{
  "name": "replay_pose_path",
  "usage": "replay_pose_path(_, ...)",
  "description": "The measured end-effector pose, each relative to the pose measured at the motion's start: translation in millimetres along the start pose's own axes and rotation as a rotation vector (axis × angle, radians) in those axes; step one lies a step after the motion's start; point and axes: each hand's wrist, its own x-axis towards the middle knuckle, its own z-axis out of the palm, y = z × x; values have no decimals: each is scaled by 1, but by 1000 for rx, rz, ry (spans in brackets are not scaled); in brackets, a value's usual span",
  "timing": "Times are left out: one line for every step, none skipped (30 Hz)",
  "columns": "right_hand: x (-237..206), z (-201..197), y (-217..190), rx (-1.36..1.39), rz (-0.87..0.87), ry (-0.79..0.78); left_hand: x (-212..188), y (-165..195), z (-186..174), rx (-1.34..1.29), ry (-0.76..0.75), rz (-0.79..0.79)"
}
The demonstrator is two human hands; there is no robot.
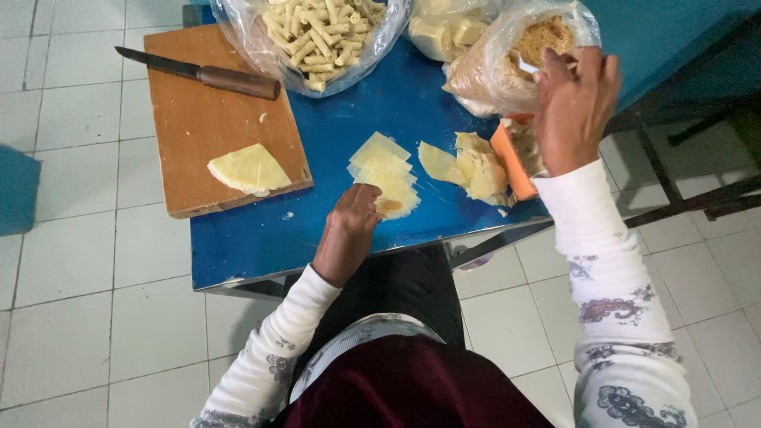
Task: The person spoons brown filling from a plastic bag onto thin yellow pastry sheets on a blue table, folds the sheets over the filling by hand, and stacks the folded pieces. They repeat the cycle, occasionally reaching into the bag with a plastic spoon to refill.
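Far edge of the blue surface (238, 254) blocked: three plastic bags side by side, the bag of rolled pastry (317, 36), a middle bag (444, 28), the bag of crumbly filling (515, 59) at the far right corner. Left edge taken by a wooden board (198, 119) carrying a knife (206, 74) and a folded sheet (250, 169). Near left corner bare; open strip along the near edge. Centre between board and bags open. Right edge crowded: wrapper stack (384, 170), loose wrapper pile (468, 166), orange tray (511, 162), close together.
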Motion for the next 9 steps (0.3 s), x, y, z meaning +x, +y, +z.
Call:
replay_pose_path(-2, -6, -12, -41, -11, 38, 0, 0, 0, 5, -4, -13)
replay_pose_path(-9, -14, -25, -81, -22, 75, 0, 0, 1, 10, -7, -28)
replay_pose_path(-19, -21, -41, 133, -15, 15, 0, -1, 2, 15, -9, -42)
replay_pose_path(-31, -28, -59, 345, -7, -44, 0, -2, 3, 21, -6, -36)
replay_pose_path(-45, -32, -80, 526, 90, -251, -1, -3, 3, 28, -2, -30)
replay_pose_path(-58, -33, -99, 609, 51, -283, -2, -4, 4, 34, 0, -25)
replay_pose_path(-66, -33, -111, 589, 61, -349, -2, -5, 5, 75, -11, -1)
replay_pose_path(-73, -30, -119, 568, 71, -414, -2, -8, 5, 115, -22, 25)
replay_pose_path(-78, -26, -125, 564, 98, -431, -3, -9, 6, 155, -34, 51)
